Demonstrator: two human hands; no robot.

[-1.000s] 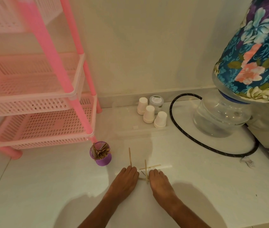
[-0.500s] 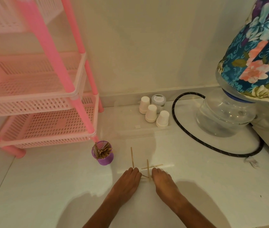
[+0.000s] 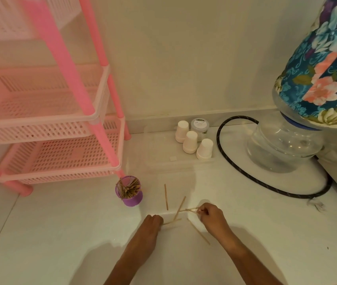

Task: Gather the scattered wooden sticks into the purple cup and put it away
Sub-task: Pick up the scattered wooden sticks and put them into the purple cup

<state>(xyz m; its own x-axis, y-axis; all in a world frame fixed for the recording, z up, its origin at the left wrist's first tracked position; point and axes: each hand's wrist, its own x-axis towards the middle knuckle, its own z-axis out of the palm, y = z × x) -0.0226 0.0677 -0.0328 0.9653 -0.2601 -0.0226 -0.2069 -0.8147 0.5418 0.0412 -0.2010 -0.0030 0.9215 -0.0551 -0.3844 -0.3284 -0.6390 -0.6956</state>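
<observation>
Plainly this is the gathering step, partway through. The right hand (image 3: 210, 218) nips the end of one stick between thumb and fingertips, its other fingers curled in. This pinched stick (image 3: 190, 210) runs leftward from the grip and crosses the slanted stick (image 3: 180, 207); whether it is clear of the surface I cannot tell. The left hand (image 3: 151, 226) shows its back, fingers held close together with their tips down at the end of the short stick (image 3: 171, 221); whether they pinch it or merely press on it is hidden. Beneath the right wrist the long stick (image 3: 198, 231) lies loose on the white surface (image 3: 60, 233), and the lone stick (image 3: 166, 196) lies apart, farther toward the wall. The purple cup (image 3: 129, 194) stands upright to the left of both hands, near the foot of the pink rack (image 3: 50, 140), and already holds a bundle of sticks (image 3: 127, 188). By my count five lie outside it. The next move calls for lifting the pinched one without dragging its crossed neighbour and collecting the rest into one hand. They must then go left and end-first into a mouth already crowded, where a careless push could tip so light a cup. Putting it away comes after.
</observation>
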